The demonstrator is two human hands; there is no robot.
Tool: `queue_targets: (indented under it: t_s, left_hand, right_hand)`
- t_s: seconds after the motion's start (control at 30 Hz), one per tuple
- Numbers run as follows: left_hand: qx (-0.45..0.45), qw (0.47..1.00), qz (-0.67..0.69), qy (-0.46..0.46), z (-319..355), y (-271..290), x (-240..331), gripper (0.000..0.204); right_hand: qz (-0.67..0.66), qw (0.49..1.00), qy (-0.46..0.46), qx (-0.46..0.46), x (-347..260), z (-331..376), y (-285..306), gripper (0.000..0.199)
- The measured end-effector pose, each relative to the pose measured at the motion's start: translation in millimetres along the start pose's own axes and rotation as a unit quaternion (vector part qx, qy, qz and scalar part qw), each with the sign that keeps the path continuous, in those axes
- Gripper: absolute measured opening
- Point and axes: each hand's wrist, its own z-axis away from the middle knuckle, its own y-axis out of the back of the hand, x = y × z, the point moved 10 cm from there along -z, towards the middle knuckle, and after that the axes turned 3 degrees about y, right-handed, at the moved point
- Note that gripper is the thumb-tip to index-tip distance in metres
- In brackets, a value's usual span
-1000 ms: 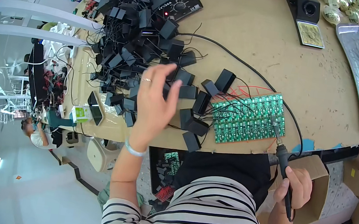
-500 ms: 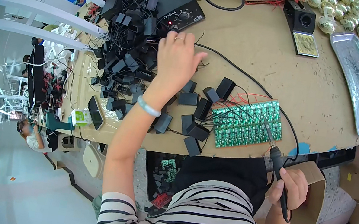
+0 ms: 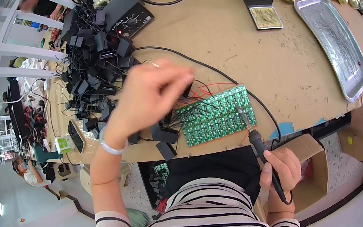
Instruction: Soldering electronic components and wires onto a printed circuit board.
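Lifted from the black adapter pile, left hand pinches something unclear; right hand grips the soldering iron over the light, fragile green circuit boards, best held by edges.

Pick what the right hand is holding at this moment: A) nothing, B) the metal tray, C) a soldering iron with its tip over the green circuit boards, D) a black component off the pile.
C: the right hand grips a black-handled soldering iron whose tip lies over the panel of green circuit boards, while the metal tray sits untouched at the far right of the table.
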Motion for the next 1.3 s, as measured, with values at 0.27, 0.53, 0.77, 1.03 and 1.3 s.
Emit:
queue_targets:
  t_s: [0.27, 0.53, 0.77, 1.03, 1.3]
  left_hand:
    - [-0.089, 0.971, -0.204, -0.092, 8.2, -72.0, 14.7, 0.013]
    - [-0.082, 0.975, -0.171, -0.118, 14.1, -82.6, 17.5, 0.01]
    - [-0.082, 0.975, -0.171, -0.119, 14.5, -80.8, 19.9, 0.007]
    - [-0.103, 0.965, -0.213, -0.11, 16.3, -88.0, 15.6, 0.019]
    - [-0.111, 0.966, -0.21, -0.105, 14.6, -91.1, 17.1, 0.013]
  right_hand:
    - [-0.011, 1.0, -0.005, -0.004, 5.2, -5.8, -5.2, 0.027]
    - [-0.024, 1.0, -0.004, -0.019, 11.5, -8.0, -18.7, 0.028]
    - [-0.026, 0.999, -0.003, -0.024, 12.6, -10.2, -24.4, 0.029]
    - [-0.021, 0.999, 0.021, -0.041, 6.5, -9.0, -29.4, 0.025]
    - [-0.016, 0.999, 0.005, -0.043, 6.0, -5.7, -23.4, 0.031]
